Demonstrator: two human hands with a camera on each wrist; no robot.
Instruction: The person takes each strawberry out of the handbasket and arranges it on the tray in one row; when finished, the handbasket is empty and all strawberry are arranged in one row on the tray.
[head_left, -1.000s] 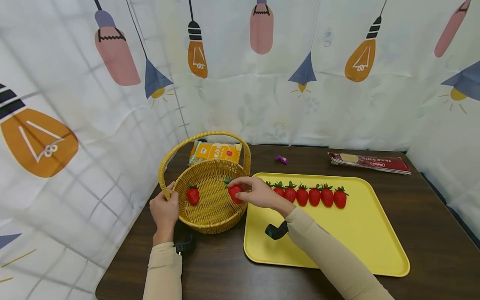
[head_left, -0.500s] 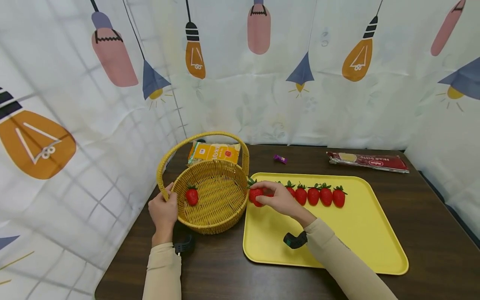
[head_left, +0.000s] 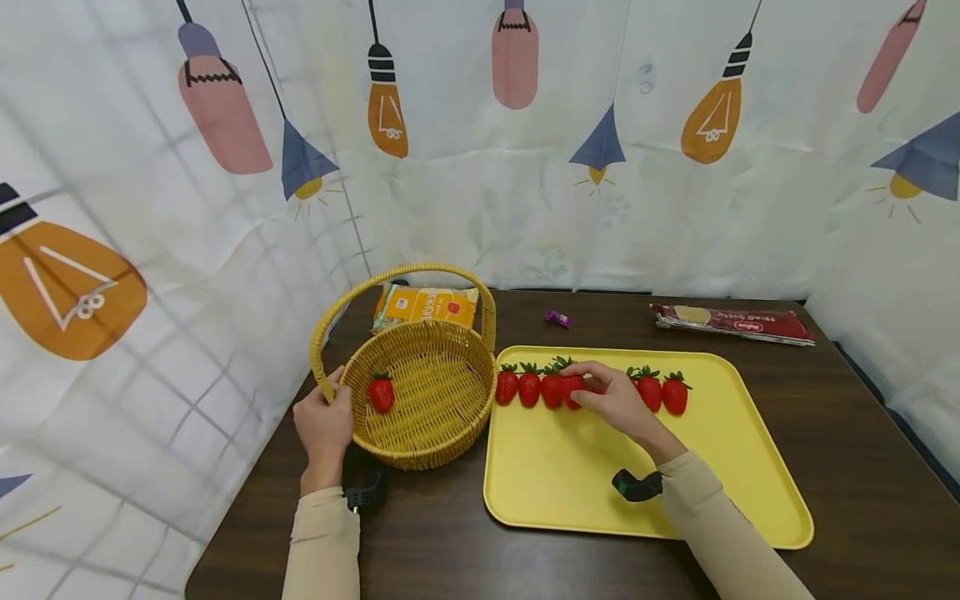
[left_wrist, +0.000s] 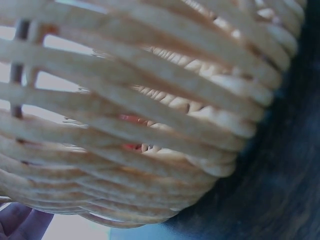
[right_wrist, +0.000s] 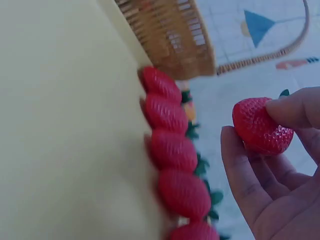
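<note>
My right hand pinches a red strawberry between thumb and fingers, just above the yellow tray. Below and beside it, a row of strawberries with green leaves lies along the tray's back side; the hand hides part of the row. My left hand grips the left foot of the handle of a yellow woven basket. Inside the basket, toward its left wall, lies one strawberry. In the left wrist view, the basket's weave fills most of the picture, with fingers at the lower left.
Behind the basket lies an orange snack packet. A small purple wrapped candy sits behind the tray, and a long dark red packet lies at the back right. Patterned curtains enclose the dark wooden table.
My right hand has carried the strawberry out of the basket and rightward over the row on the tray. The left hand has kept its hold on the basket.
</note>
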